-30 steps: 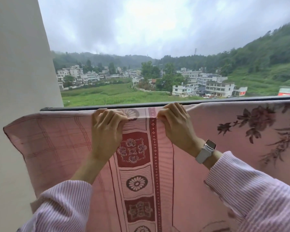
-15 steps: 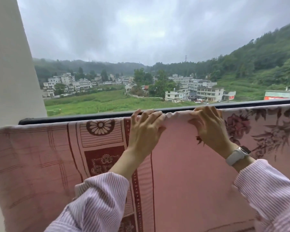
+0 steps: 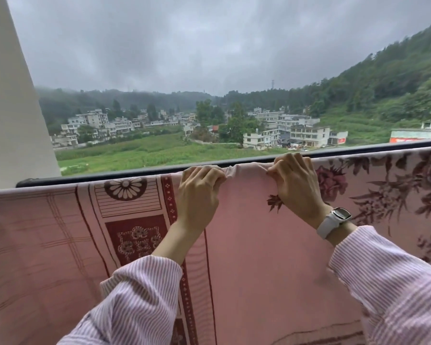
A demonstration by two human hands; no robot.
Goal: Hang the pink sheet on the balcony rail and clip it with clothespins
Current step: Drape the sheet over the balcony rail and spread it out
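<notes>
Sheet (image 3: pixel 259 257) draped over the rail (image 3: pixel 97 176), one sheet, one rail; it hangs down the near side, pink with a dark red patterned band at left and dark floral print at right. Top edge sits along the rail, which shows bare only at the left end beside the wall (image 3: pixel 8 95) and as a thin dark line at far right. Left hand (image 3: pixel 199 192) pinches the top fold, fingers curled over the edge; right hand (image 3: pixel 296 185), with a watch (image 3: pixel 334 221) on the wrist, pinches the same fold just beside it. Between the two hands the cloth is bunched into small creases, so the grip looks meant to tug the fold level and seat it on the rail before clipping. Both hands at the top edge make sense: that is where slack and slippage would start. Two hands, two striped sleeves, one watch. Clothespins: none in view, so the clipping step is not yet done by my reading. Beyond the rail, fields, buildings, hills, grey sky
</notes>
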